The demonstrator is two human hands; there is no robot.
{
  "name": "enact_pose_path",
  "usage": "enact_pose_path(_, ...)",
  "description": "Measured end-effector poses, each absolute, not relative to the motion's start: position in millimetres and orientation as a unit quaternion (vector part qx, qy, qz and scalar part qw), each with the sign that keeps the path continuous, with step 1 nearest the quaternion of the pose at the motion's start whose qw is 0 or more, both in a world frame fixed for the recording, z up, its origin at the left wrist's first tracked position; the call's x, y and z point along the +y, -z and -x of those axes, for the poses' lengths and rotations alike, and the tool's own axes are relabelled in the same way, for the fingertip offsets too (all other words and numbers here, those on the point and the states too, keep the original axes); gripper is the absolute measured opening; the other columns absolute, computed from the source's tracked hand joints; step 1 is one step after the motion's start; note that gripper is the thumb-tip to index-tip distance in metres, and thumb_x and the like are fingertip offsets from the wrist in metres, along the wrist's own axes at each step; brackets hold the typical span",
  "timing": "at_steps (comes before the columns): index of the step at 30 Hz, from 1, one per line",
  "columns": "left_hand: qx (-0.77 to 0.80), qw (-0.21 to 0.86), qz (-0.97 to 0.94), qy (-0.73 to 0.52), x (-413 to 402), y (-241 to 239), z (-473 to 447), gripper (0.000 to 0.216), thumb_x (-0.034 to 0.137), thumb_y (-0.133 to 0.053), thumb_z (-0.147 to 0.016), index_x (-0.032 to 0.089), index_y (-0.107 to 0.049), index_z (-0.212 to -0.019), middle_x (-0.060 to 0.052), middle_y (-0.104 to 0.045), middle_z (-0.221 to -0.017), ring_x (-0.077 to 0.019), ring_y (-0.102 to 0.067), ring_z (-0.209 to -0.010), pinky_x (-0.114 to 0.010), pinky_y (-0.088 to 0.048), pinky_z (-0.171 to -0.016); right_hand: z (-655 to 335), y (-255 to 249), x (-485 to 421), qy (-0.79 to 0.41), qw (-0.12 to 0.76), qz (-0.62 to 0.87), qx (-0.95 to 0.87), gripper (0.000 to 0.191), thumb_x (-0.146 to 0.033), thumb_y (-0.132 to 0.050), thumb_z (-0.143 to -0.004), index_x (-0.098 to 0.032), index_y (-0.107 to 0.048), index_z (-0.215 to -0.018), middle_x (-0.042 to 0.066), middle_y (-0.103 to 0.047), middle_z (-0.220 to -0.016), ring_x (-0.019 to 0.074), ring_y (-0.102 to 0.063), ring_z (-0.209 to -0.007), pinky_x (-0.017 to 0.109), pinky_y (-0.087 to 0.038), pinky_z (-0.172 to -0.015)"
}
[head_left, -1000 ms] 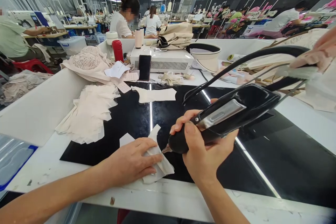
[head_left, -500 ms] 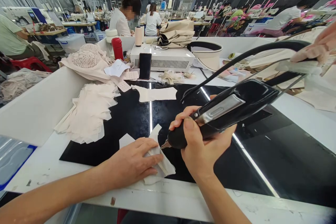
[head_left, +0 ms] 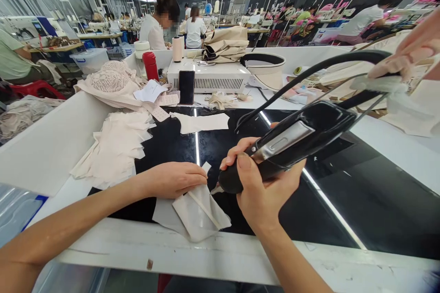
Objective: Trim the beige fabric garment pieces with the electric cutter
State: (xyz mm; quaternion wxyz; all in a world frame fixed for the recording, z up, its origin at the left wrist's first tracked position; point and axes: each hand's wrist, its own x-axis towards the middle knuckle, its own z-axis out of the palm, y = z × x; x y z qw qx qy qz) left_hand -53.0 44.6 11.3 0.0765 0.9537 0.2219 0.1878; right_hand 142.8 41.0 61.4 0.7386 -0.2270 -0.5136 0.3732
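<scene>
My right hand (head_left: 264,183) is wrapped round a black corded hand tool (head_left: 295,142) with a metal lever along its side. Its narrow metal tip (head_left: 216,189) points down-left, beside the right edge of a folded cream fabric piece (head_left: 197,215). I cannot tell whether the tip touches the cloth. My left hand (head_left: 177,178) lies across the top of that fabric, fingers together and bent onto it near its narrow upper end. Part of the cloth is hidden under the hand. A second cream fabric piece (head_left: 202,122) lies flat farther back on the black board (head_left: 343,201).
Left of the board lies a fanned pile of cream pieces (head_left: 110,144). Behind stand a phone (head_left: 186,87), a red bottle (head_left: 150,66) and a white vented box (head_left: 209,83). Another person's hand (head_left: 409,57) is at upper right, near the tool's black cable (head_left: 309,75).
My left hand has moved up the fabric from lying spread on it to its upper end, uncovering more cloth. The tool has stayed nearly in place. The view has shifted slightly.
</scene>
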Motion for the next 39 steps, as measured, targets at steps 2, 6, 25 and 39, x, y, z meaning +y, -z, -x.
enact_pose_path(2,0.229,0.08,-0.953,-0.184,45.5,-9.8,56.2,0.028,0.009,-0.048,-0.108,0.009,-0.07,-0.126,-0.016,-0.073,-0.124,-0.0219,-0.068,-0.122,-0.034,-0.058,-0.109,-142.9,-61.0,41.2,-0.37,0.74,0.231,-0.512,0.039,-0.016,-0.079,-0.082,-0.029,-0.05,-0.104,-0.009,-0.068,-0.082,0.0098,-0.061,-0.054,0.024,-0.058,-0.05)
enact_pose_path(6,0.245,0.075,-0.947,-0.193,40.5,-10.6,60.8,0.029,0.014,-0.047,-0.11,0.011,-0.07,-0.128,-0.016,-0.073,-0.125,-0.022,-0.068,-0.121,-0.034,-0.058,-0.108,-143.4,-61.3,40.9,-0.374,0.738,0.229,-0.513,0.041,-0.014,-0.079,-0.081,-0.029,-0.05,-0.106,-0.009,-0.069,-0.082,0.0097,-0.061,-0.053,0.024,-0.058,-0.05)
enact_pose_path(25,0.226,0.023,-0.964,-0.137,28.5,-10.5,62.8,0.044,0.051,-0.061,-0.107,0.022,-0.065,-0.14,-0.017,-0.061,-0.137,-0.028,-0.065,-0.118,-0.041,-0.055,-0.107,-141.9,-59.9,46.8,-0.373,0.747,0.231,-0.5,0.044,-0.029,-0.085,-0.087,-0.033,-0.053,-0.117,-0.008,-0.068,-0.082,0.0123,-0.065,-0.056,0.028,-0.06,-0.052)
enact_pose_path(39,0.238,0.053,-0.958,-0.153,27.0,-8.3,61.4,0.043,0.052,-0.055,-0.109,0.021,-0.067,-0.137,-0.018,-0.06,-0.136,-0.0285,-0.065,-0.117,-0.042,-0.054,-0.109,-133.9,-56.7,56.4,-0.369,0.748,0.231,-0.501,0.044,-0.025,-0.082,-0.087,-0.032,-0.051,-0.117,-0.009,-0.069,-0.083,0.0116,-0.066,-0.058,0.026,-0.06,-0.053)
